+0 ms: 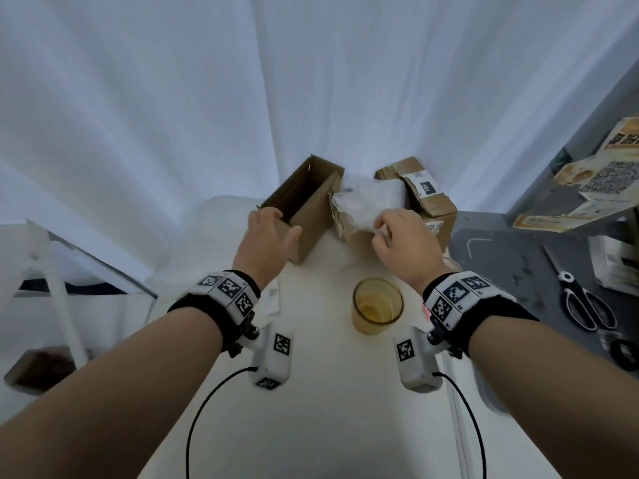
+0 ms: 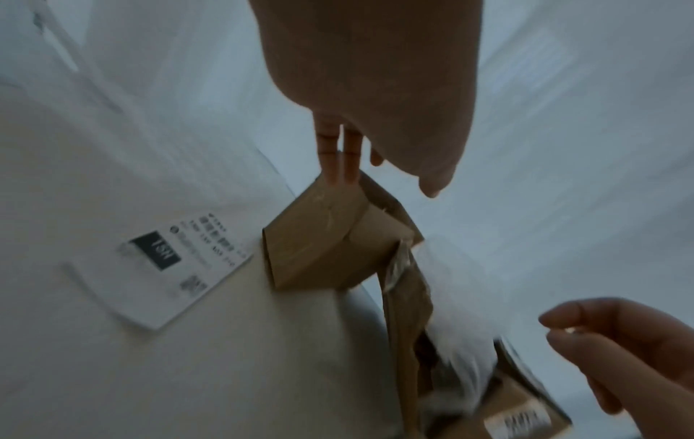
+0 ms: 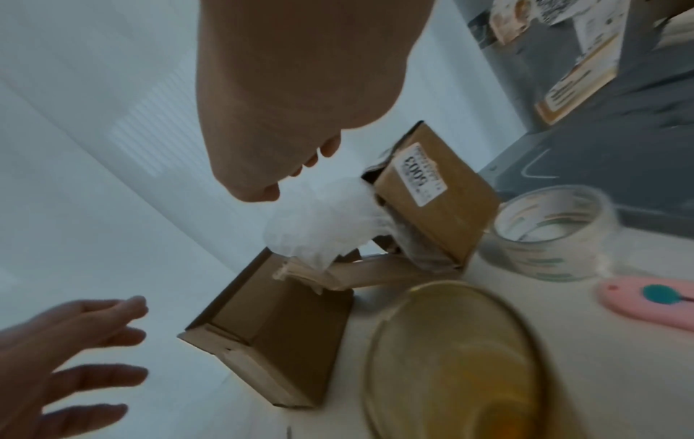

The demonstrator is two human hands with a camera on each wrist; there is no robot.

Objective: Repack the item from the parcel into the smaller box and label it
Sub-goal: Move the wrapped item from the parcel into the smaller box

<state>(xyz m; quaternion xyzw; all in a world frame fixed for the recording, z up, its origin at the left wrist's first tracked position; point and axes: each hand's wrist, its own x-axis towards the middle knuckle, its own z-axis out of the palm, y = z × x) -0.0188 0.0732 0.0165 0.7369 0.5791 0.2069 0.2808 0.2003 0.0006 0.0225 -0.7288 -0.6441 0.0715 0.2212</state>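
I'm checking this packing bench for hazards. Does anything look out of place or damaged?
An open amber glass holding a little yellowish liquid stands right between the wrists, close to the label and cardboard. The parcel looks torn and crumpled, white wrapping bulging out.

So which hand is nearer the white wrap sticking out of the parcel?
Right. The right hand is at the wrap, fingers curled at its near edge. The left hand is off to the left, at the near end of the open small box.
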